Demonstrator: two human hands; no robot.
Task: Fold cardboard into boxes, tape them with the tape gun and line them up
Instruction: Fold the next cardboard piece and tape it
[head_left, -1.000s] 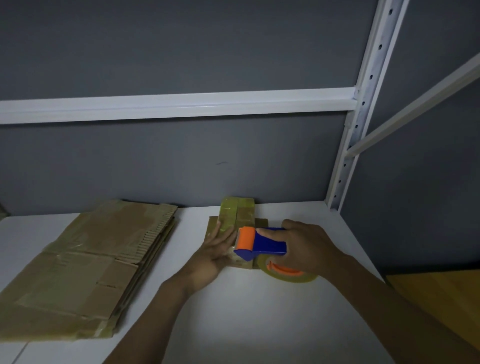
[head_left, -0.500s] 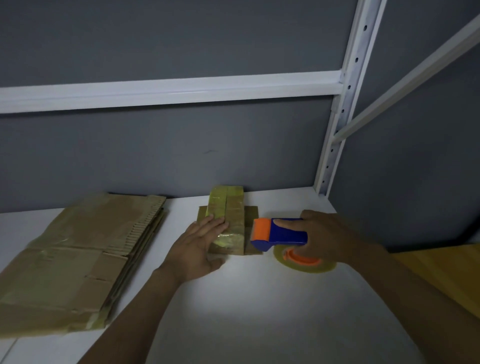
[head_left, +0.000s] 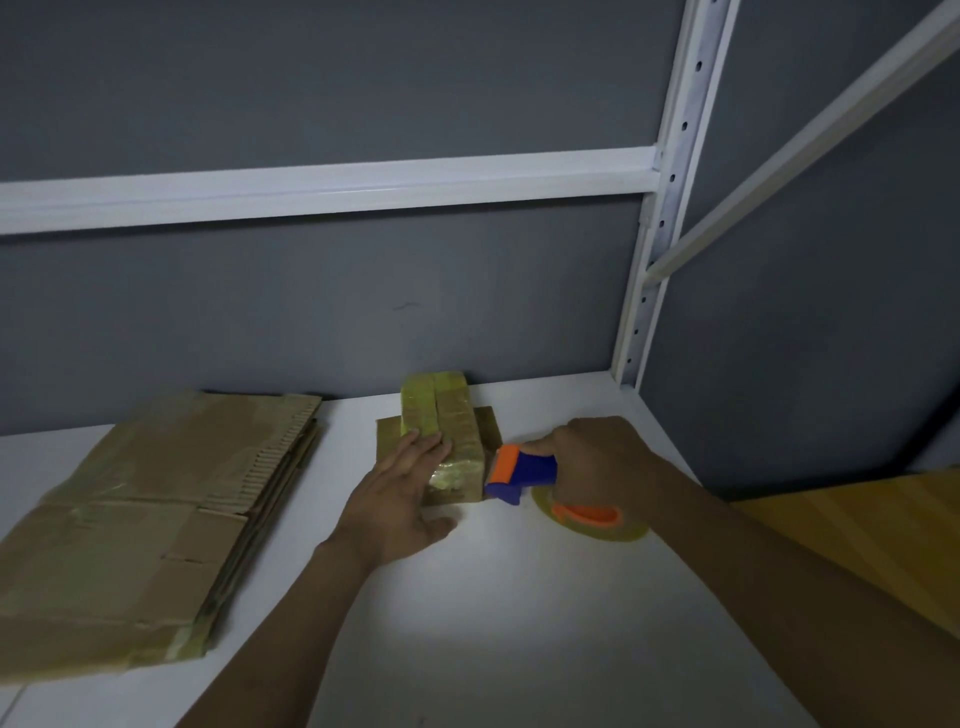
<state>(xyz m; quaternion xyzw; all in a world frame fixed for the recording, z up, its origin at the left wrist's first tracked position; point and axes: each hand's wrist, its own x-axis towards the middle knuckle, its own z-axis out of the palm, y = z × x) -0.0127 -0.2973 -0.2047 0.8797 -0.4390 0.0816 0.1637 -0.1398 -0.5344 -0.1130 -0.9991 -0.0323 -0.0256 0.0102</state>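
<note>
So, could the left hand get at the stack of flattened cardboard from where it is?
Probably yes. The left hand rests flat on the taped box, holding nothing, and only bare white shelf lies between it and the flattened cardboard stack.

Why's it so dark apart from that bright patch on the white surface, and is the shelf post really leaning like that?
Head view: a single pool of light hits the middle of the white surface, all else is dim; the tape on the small box under the left hand glares; the post leans, likely from the wide-angle lens; the flat cardboard at left is murky.
</note>
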